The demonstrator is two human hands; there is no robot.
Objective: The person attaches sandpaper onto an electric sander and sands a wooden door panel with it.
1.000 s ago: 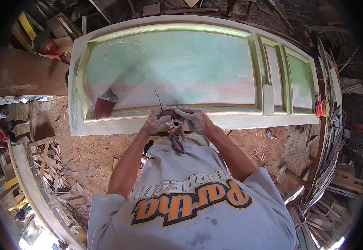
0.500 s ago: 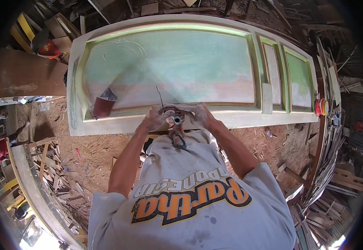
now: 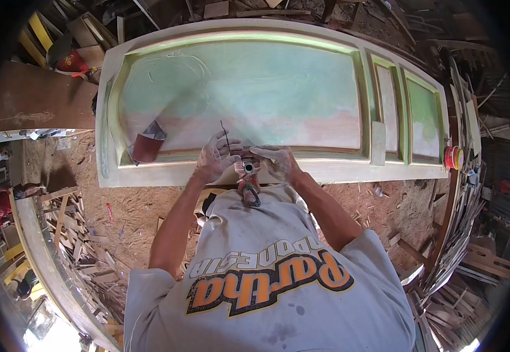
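Change: the left hand (image 3: pixel 214 157) is now more forward and more opened than in the earlier frame, where both hands stand close around the top of the tool.
Door-like panel (image 3: pixel 237 94): it is the largest thing, green and whitish, lying in front of the person, with raised frames around its fields.
Shirt (image 3: pixel 267 258): grey, with orange letters; the lower end of the tool is against its front, or very near.
Tool (image 3: pixel 248 183): red and grey, with a round opening turned to the camera. It is between the two hands, at the near edge of the panel, a little toward the body from the fingers.
Left grip: the fingers are spread apart; the fingertips are near the top of the tool, and contact I cannot tell.
Right grip: the fingers of the right hand (image 3: pixel 278 163) reach over the top right side of the tool; if they clamp it, I cannot tell.
Brown-red sheet (image 3: pixel 148 146): bent, on the left part of the panel, well apart from both hands.
Wire-like piece (image 3: pixel 225 134): thin, dark, just beside the left fingers.
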